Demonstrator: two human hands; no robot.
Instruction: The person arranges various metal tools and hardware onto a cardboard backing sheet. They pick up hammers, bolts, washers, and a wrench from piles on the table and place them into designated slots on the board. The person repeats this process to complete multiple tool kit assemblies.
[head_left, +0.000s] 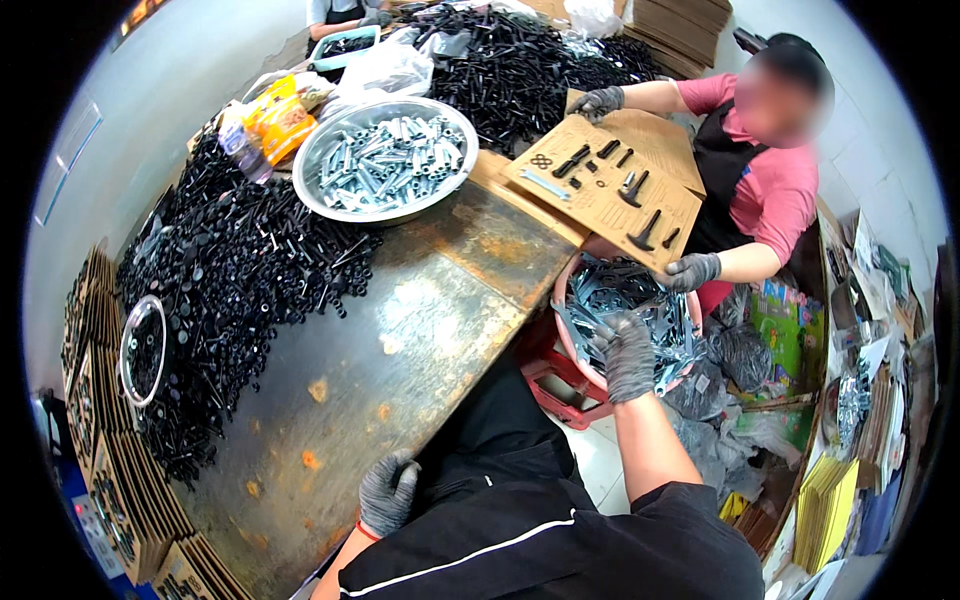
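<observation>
Filling 1 pink basin (570, 340) are metal strips (636, 292).

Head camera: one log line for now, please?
left hand: by edge of table; right hand: at pink tub of metal pieces; co-worker: holding cardboard with black parts; metal bowl: silver tubes

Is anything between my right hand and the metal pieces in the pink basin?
Nothing visible: your right hand is over the metal pieces, past the near rim of the pink basin. The cardboard sheet shows farther off, beyond the hand.
</observation>
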